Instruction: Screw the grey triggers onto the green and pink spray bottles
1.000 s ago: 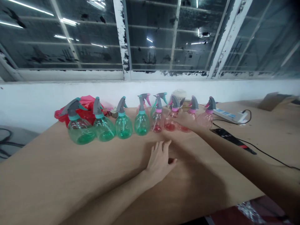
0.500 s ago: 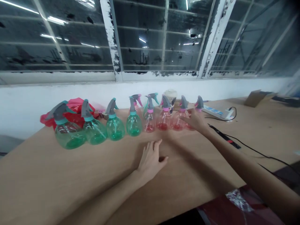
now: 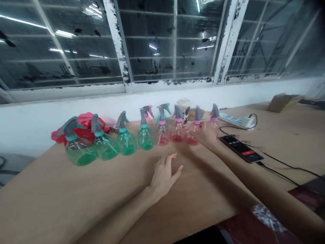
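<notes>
My left hand hovers over or rests on the table front, fingers loosely spread, holding nothing. My right hand is at the right side of a red-tinted spray bottle with a pink collar, covering part of it. Its fingers are blurred and partly hidden, so I cannot tell whether they grip the bottle. Another pink-collared spray bottle stands just behind this hand. To the left are two more red-tinted bottles. Several green spray bottles with teal collars continue the row leftward.
Behind the row stand a paper cup, more spray bottles and a crumpled red plastic bag. A power strip, a phone with a cable, and a cardboard box lie to the right. A white wall and windows rise behind.
My right hand has moved left, from between the two rightmost bottles to the second from the right. The phone's screen now shows lit, and my view has shifted slightly. The left hand stays put.
</notes>
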A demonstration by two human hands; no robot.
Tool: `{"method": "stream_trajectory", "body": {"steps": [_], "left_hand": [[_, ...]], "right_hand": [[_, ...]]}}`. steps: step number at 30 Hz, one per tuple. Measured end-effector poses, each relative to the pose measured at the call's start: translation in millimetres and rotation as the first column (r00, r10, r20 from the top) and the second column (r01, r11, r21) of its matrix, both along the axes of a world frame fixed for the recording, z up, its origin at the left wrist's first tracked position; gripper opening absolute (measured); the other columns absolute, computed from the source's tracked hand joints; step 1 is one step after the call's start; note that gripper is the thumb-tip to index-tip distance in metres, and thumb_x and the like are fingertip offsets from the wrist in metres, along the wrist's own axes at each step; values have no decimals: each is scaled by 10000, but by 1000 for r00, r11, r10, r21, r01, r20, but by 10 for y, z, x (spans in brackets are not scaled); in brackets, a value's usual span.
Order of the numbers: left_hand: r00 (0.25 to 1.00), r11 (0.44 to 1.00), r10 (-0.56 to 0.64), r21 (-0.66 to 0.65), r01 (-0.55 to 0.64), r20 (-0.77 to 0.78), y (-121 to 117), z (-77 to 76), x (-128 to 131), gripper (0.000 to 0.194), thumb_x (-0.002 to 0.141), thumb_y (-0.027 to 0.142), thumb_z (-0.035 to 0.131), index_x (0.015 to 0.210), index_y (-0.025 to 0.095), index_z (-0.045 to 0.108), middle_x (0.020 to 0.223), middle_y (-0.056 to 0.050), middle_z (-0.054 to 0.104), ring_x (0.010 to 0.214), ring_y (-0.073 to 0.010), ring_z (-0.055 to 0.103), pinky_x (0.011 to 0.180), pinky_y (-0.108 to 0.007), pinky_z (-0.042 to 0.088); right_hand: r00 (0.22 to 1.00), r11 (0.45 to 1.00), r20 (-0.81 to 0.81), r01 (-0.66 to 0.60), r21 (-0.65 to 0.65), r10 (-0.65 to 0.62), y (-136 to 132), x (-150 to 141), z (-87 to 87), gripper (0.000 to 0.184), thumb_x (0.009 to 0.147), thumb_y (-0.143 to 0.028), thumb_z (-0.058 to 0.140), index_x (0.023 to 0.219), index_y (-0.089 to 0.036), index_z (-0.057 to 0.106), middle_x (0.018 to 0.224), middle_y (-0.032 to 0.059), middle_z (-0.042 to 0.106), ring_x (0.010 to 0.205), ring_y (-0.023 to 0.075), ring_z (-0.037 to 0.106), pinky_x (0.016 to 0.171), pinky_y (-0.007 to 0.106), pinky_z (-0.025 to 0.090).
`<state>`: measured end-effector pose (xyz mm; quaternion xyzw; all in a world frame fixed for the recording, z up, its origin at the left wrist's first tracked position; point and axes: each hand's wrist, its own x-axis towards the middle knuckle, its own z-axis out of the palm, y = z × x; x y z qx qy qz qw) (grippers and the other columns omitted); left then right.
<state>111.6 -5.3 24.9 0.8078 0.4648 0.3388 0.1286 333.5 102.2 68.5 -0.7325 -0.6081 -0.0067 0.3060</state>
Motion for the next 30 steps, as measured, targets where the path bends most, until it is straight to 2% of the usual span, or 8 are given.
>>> {"method": "stream_trajectory", "body": {"steps": [6, 9, 13, 17, 20, 23, 27, 30], "left_hand": [[989, 998, -32, -46, 39, 144, -55, 81, -5, 377, 888, 336, 538, 1222, 199, 429, 1175, -91, 596, 1133, -242, 559, 1007, -501, 412], [975, 993, -73, -75, 90, 209, -104, 218, 67, 565, 823, 386, 626, 1294, 200, 376, 1324, -122, 502, 1242, -271, 486, 1058, -517, 379], [959, 978, -85, -162, 132, 270, -206, 489, 208, 858, 725, 426, 730, 1402, 194, 257, 1472, -155, 351, 1363, -327, 342, 1108, -557, 310], [933, 970, -85, -185, 158, 351, -254, 719, 257, 809, 703, 413, 753, 1363, 202, 335, 1305, -123, 528, 1184, -312, 527, 1013, -537, 418], [923, 983, 22, -176, 49, 383, -178, 803, 185, 668, 733, 443, 725, 1285, 206, 433, 1064, -83, 630, 967, -275, 619, 885, -482, 495], [926, 989, 74, -147, -20, 370, -46, 816, 45, 500, 767, 428, 689, 1179, 199, 524, 936, -57, 650, 862, -246, 634, 800, -420, 517], [922, 989, 71, -146, -15, 380, 52, 774, -130, 263, 818, 343, 614, 1035, 195, 602, 799, -25, 653, 772, -209, 644, 723, -351, 523], [917, 988, 81, -150, -23, 392, 58, 766, -198, 269, 795, 264, 609, 1058, 214, 593, 826, -13, 663, 773, -192, 646, 708, -316, 518]], "right_hand": [[989, 981, 58, -146, 129, 140, -650, 102, -229, 778, 740, -712, 548, 1213, -103, 447, 1154, 229, 584, 1106, 392, 561, 887, 495, 469], [961, 924, 68, -276, 265, 267, -1014, 35, -409, 791, 686, -732, 605, 1190, -140, 458, 1075, 188, 589, 1025, 384, 574, 889, 535, 467], [867, 841, -100, -437, 319, 488, -1308, -249, -507, 618, 808, -556, 575, 1254, -162, 407, 1088, 161, 570, 995, 346, 592, 844, 550, 501], [677, 741, -300, -600, 302, 672, -1360, -594, -408, 627, 737, -418, 693, 1268, -271, 394, 1164, 94, 581, 1042, 316, 611, 876, 504, 523], [677, 740, -299, -627, 243, 672, -1342, -783, -365, 663, 662, -411, 778, 1221, -272, 450, 1156, 83, 582, 1079, 330, 585, 937, 516, 482], [668, 738, -328, -651, 179, 668, -1306, -886, -392, 846, 548, -503, 843, 1237, -221, 441, 1155, 104, 581, 1078, 341, 576, 924, 524, 478], [568, 662, -409, -738, 132, 714, -1187, -913, -453, 927, 514, -559, 846, 1273, -216, 438, 1222, 119, 561, 1137, 330, 545, 964, 517, 450], [500, 611, -509, -789, 67, 701, -1061, -904, -476, 951, 479, -550, 865, 1269, -219, 451, 1199, 109, 576, 1113, 322, 565, 939, 510, 471]]}}
